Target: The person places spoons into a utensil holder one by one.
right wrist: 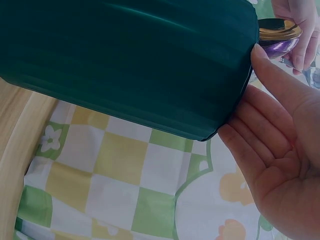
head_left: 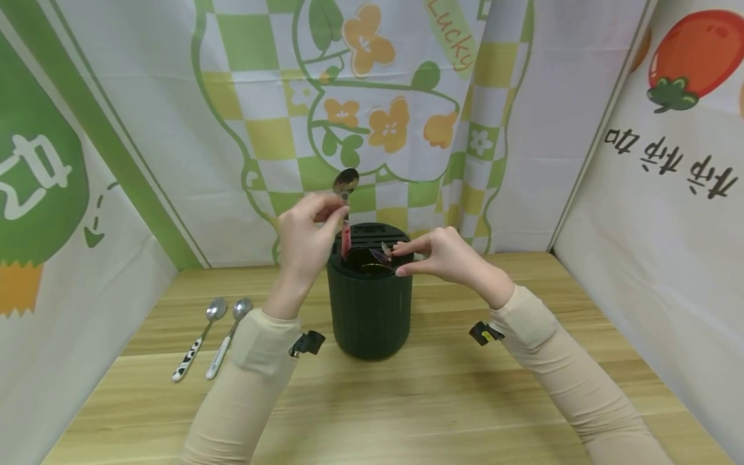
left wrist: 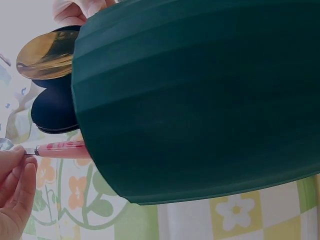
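My left hand (head_left: 307, 232) pinches a spoon with a pink-red handle (head_left: 346, 240) near its neck. The spoon stands upright, its metal bowl above the fingers and its handle end down in the opening of a dark green utensil holder (head_left: 371, 316). At the holder's right rim, my right hand (head_left: 450, 258) rests with thumb and fingers extended and apart, touching the edge. A gold spoon (left wrist: 47, 56), a dark spoon (left wrist: 55, 110) and a purple one (right wrist: 280, 48) stick out of the holder, bowls up. Their handles are hidden inside.
On the wooden table (head_left: 465, 413), left of the holder, lie a spoon with a black-and-white handle (head_left: 188, 357) and a spoon with a white handle (head_left: 221, 354). A patterned curtain (head_left: 267, 97) hangs behind, with printed cloth at both sides.
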`<act>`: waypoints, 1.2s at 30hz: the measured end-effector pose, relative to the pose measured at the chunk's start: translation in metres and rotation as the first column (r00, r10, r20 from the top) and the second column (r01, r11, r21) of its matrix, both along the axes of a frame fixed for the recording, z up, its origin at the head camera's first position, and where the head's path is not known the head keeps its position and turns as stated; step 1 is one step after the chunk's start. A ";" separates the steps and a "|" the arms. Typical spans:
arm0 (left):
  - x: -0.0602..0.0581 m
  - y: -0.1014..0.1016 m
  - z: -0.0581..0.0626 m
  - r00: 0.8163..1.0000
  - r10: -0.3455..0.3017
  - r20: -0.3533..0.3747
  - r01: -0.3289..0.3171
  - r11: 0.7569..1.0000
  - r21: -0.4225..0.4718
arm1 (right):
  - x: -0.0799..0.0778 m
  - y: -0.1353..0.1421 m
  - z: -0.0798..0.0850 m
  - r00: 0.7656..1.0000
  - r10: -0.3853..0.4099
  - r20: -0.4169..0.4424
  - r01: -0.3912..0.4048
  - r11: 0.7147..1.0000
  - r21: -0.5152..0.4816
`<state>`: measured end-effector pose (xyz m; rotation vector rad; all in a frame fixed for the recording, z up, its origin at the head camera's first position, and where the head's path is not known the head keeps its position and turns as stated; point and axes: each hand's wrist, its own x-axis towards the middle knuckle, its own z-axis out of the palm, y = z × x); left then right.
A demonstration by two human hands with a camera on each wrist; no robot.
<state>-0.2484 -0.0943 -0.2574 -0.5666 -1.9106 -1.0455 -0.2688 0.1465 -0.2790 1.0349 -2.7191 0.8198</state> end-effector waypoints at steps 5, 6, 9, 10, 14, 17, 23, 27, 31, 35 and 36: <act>-0.002 0.000 -0.003 0.999 0.025 -0.046 -0.027 0.998 -0.054 | 0.000 0.000 -0.001 1.000 -0.001 -0.009 0.001 1.000 0.004; -0.003 -0.001 -0.004 0.998 0.028 -0.047 -0.031 0.998 -0.063 | 0.000 0.000 -0.001 1.000 -0.003 -0.011 0.003 1.000 0.005; -0.004 -0.001 -0.007 0.999 0.033 -0.039 -0.036 0.996 -0.082 | 0.000 0.000 0.000 1.000 -0.007 -0.006 0.007 1.000 0.005; -0.005 -0.001 -0.009 0.999 0.033 -0.035 -0.036 0.996 -0.085 | 0.000 0.000 0.000 1.000 -0.008 -0.003 0.008 1.000 0.003; -0.008 -0.002 -0.013 0.999 0.034 -0.013 -0.035 0.995 -0.096 | 0.001 0.000 0.000 1.000 -0.012 0.007 0.012 1.000 -0.005; -0.010 -0.002 -0.016 0.999 0.033 0.002 -0.033 0.993 -0.114 | 0.001 0.000 0.000 1.000 -0.011 0.006 0.011 1.000 -0.007; -0.011 -0.001 -0.021 0.999 0.028 0.027 -0.023 0.989 -0.146 | 0.001 0.000 0.000 1.000 -0.007 -0.008 0.007 1.000 -0.001; -0.013 -0.001 -0.024 0.999 0.030 0.027 -0.025 0.988 -0.154 | 0.001 0.000 0.000 1.000 -0.002 -0.014 0.002 1.000 -0.001; -0.014 -0.001 -0.027 0.999 0.024 0.031 -0.018 0.987 -0.158 | 0.001 0.000 0.000 1.000 -0.002 -0.011 0.002 1.000 -0.007; -0.016 -0.001 -0.028 0.999 0.001 0.039 0.005 0.985 -0.170 | 0.000 0.000 0.000 1.000 -0.001 -0.017 0.001 1.000 -0.007; -0.016 -0.001 -0.028 0.999 -0.003 0.042 0.010 0.984 -0.177 | 0.000 0.000 -0.001 1.000 -0.001 -0.019 0.001 1.000 -0.007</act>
